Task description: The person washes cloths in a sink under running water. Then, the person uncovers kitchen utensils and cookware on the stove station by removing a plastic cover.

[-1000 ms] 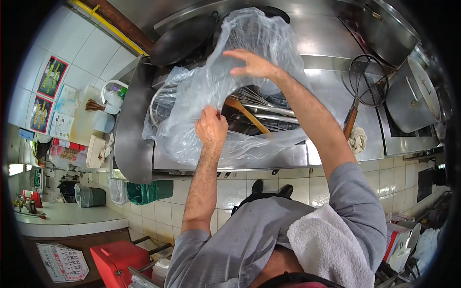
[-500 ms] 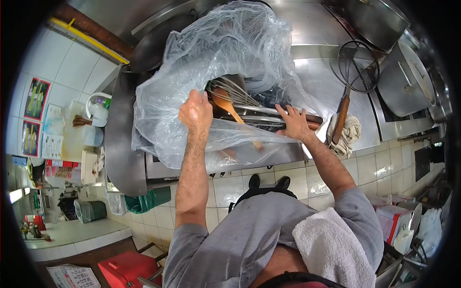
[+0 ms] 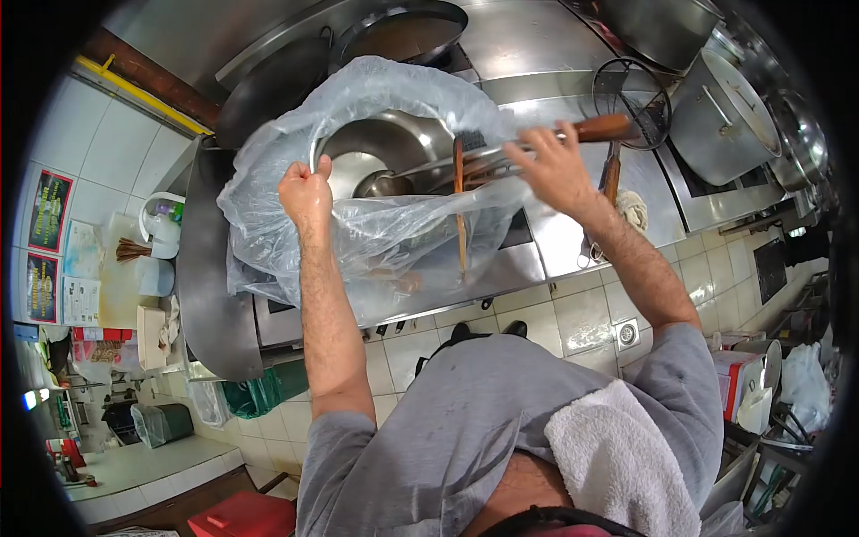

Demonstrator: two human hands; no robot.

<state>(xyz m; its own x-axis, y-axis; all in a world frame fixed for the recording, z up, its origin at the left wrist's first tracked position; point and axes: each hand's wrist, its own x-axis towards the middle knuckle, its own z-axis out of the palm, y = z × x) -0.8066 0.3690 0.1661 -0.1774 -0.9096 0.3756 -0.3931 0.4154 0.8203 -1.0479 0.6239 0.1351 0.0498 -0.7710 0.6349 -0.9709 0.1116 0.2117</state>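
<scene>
A clear plastic bag (image 3: 268, 228) lies over the steel range, its mouth open around a shiny metal bowl (image 3: 380, 134). My left hand (image 3: 306, 192) is closed on the bag's rim at the left of the opening. In my right hand (image 3: 553, 170), the fingers are wrapped round a ladle (image 3: 386, 183) with a long metal shaft and brown wooden handle. Other metal shafts run alongside it, too blurred to sort out. The ladle's head is over the bowl. A thin wooden stick or handle (image 3: 461, 206) stands across the bag's front side.
Dark woks (image 3: 277, 89) stand behind the bag, one holding brownish liquid (image 3: 403, 40). At right are a round wire strainer (image 3: 632, 103), a large aluminium pot (image 3: 720, 121) and a crumpled cloth (image 3: 632, 211). A curved metal panel (image 3: 215, 277) borders the left end.
My right hand has risen from the utensils, now gripping the ladle. The bag mouth gapes wider, showing the metal bowl. The whisk and wooden spoon no longer show clearly. The view has shifted.
</scene>
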